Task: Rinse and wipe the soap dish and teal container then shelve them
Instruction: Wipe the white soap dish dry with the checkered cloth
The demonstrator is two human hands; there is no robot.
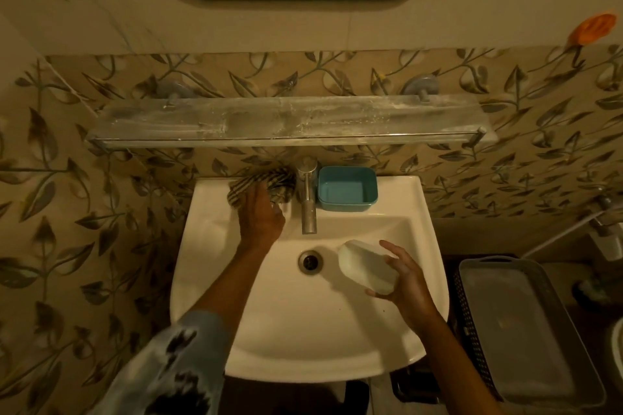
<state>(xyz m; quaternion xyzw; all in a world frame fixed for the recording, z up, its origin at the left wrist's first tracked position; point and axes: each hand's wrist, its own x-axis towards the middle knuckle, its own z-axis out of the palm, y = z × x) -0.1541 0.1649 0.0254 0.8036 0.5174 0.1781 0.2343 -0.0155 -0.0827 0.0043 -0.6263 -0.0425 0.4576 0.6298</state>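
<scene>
In the head view, the right hand (408, 276) holds the white oval plastic soap dish (365, 266) over the bowl of the white ceramic sink (401, 199), just right of the drain (310, 261); the thumb sits on one long edge and the fingers curl round the other, at the end nearer the wrist, so the rest of the dish juts out unsupported. The soap dish looks light, stiff and smooth; if wet it is likely slippery, so a hold nearer its middle, thumb against fingers across the short width, seems safer.

The left hand (261, 216) reaches onto the striped crumpled cloth (279, 178) on the sink's back ledge, left of the chrome tap (307, 199); its fingers lie on the soft cloth, but whether they pinch it I cannot tell.

The teal rectangular plastic container (347, 189) stands upright on the ledge just right of the tap; it looks light and rigid, best taken by its rim. The long glass shelf (286, 121) hangs on the wall above.
</scene>
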